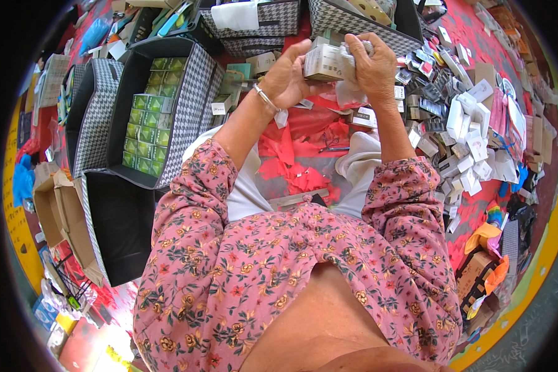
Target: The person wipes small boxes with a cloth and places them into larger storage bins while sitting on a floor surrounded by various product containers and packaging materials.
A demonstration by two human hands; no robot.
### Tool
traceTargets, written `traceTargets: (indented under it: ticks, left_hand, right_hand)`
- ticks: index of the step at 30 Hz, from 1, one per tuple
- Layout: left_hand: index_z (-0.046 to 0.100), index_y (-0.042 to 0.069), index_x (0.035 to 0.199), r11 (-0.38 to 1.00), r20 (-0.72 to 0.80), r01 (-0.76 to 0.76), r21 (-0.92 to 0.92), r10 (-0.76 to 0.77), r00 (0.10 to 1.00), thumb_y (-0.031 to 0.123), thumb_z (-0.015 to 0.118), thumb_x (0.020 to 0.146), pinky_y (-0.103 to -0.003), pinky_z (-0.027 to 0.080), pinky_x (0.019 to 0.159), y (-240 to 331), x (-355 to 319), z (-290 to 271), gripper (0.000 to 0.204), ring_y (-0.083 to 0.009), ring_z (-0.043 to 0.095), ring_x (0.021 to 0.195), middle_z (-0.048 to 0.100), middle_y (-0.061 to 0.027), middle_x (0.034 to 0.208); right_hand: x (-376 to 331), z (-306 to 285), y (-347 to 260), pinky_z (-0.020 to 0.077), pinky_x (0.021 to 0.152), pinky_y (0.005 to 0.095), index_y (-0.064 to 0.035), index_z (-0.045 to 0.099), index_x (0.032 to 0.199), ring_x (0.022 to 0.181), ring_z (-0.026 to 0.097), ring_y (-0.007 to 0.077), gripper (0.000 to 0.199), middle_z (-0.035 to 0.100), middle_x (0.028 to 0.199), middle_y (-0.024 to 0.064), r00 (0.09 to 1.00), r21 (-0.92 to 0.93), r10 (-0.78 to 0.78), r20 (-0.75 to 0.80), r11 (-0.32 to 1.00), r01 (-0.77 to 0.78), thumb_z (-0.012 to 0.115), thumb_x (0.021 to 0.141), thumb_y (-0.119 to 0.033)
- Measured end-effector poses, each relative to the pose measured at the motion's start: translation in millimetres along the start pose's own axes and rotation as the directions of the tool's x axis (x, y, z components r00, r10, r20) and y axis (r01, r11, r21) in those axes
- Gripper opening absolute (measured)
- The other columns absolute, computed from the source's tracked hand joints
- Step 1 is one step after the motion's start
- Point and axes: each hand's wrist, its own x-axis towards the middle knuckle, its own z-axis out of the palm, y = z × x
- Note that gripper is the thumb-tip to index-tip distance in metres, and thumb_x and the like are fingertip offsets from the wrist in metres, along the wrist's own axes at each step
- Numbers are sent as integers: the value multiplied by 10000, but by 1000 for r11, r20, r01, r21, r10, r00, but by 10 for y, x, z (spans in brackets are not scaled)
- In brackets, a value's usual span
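Both my hands are raised in front of me over a red floor mat. My left hand (pixel 287 77) grips a small grey-white carton (pixel 323 61) from the left side. My right hand (pixel 373 63) closes on the carton's right end together with a crumpled bit of clear wrapping (pixel 351 92) that hangs below it. A thin bangle sits on my left wrist. My sleeves are pink with a flower print.
A houndstooth fabric bin (pixel 195 99) at the left holds rows of green boxes (pixel 147 127). An empty black bin (pixel 115 223) and a cardboard box (pixel 62 211) lie nearer. A heap of small white and grey cartons (pixel 462 133) spreads at the right. More houndstooth bins (pixel 353 22) stand behind.
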Motion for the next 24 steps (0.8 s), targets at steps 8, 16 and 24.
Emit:
traceTargets:
  ticks: [8,16,24]
  left_hand:
    - [525,95,1062,987,-299,-78,138,116,947,343,539,852,-417,489,820,-93,66,-1,325,-195,573,933,588,-52,993]
    - [556,84,980,990,-331,-144,-13,131,934,258,657,758,-402,511,746,-15,103,-226,300,-204,606,844,614,-62,924]
    - [519,57,1056,984,-378,-156,89,178,909,264,630,779,-432,499,820,-27,70,8,363,-224,592,912,591,-91,1005]
  right_hand:
    - [-38,124,-24,436,506,357,-101,580,719,593,548,247,173,520,666,56,917,-342,-399,5,861,377,627,753,-264]
    - [-214,169,-197,435,513,320,-59,568,742,587,557,236,183,531,695,71,855,-197,-436,280,846,496,637,765,-228]
    - [113,-62,-24,445,545,332,-71,593,739,617,562,224,187,557,717,68,951,-257,-276,-141,938,234,648,756,-249]
